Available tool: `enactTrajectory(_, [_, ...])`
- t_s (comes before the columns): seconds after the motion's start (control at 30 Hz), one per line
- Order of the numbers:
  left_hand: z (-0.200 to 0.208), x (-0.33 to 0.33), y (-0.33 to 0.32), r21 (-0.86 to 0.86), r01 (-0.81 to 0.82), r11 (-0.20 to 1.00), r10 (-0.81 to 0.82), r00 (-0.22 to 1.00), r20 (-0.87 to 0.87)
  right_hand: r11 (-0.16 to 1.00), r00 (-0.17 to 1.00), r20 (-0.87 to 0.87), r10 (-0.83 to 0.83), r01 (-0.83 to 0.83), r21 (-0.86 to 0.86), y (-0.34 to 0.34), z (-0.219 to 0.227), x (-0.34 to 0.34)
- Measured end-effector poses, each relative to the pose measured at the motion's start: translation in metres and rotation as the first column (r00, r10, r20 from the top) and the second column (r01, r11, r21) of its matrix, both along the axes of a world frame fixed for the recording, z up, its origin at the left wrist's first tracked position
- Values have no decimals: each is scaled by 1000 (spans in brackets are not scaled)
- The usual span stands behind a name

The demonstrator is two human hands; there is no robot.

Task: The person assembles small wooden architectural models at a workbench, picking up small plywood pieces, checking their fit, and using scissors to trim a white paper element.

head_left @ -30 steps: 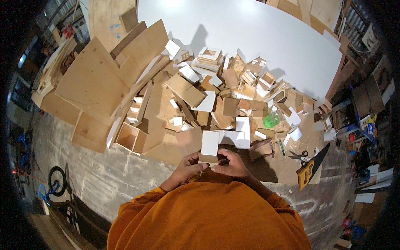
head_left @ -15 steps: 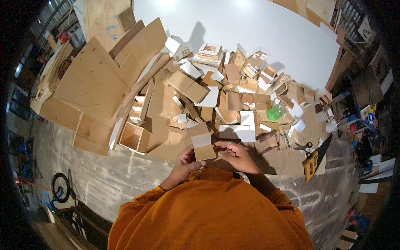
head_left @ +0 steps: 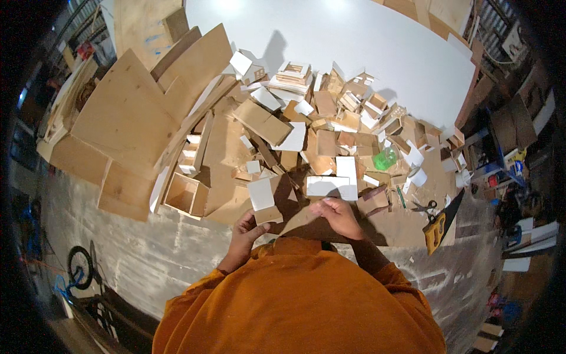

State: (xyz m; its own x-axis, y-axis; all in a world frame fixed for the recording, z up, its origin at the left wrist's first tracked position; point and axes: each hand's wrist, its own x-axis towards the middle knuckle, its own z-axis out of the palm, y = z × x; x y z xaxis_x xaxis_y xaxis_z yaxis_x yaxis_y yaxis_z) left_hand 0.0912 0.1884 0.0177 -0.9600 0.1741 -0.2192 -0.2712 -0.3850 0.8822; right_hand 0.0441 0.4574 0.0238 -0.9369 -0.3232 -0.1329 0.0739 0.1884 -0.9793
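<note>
My left hand [head_left: 240, 237] grips a small wooden board piece [head_left: 268, 216] at its lower left corner, thumb in front. A white panel [head_left: 260, 194] joins the piece's upper edge at an angle. To the right, apart from that piece, my right hand [head_left: 341, 218] has its thumb and forefinger closed together. Whatever lies between those fingertips is too small to make out. Just beyond my right hand lies a white panel with a brown edge [head_left: 328, 187].
Small wooden and white offcuts and little box shapes cover the table. A green transparent bottle [head_left: 385, 159], scissors [head_left: 425, 206] and a yellow-handled saw [head_left: 434, 233] lie at the right. Large boards [head_left: 121, 109] lean at the left, beside an open wooden box [head_left: 186, 193].
My left hand has moved left with the board piece, whose white panel now faces me more fully. My right hand has moved slightly right, and the gap between my hands has widened.
</note>
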Motion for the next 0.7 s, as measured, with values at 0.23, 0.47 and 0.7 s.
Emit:
enactTrajectory(0.23, [-1,-4,-5,68,-86,994,78,990,114,979,975,-221,2,43,197,-1,-9,-43])
enactTrajectory(0.47, [-8,-6,-7,-36,-74,997,78,986,147,922,921,-388,-4,154,356,5,11,-86])
enactTrajectory(0.7, [-6,-7,-2,-52,-110,993,116,983,139,812,874,-455,172,136,567,19,12,-87])
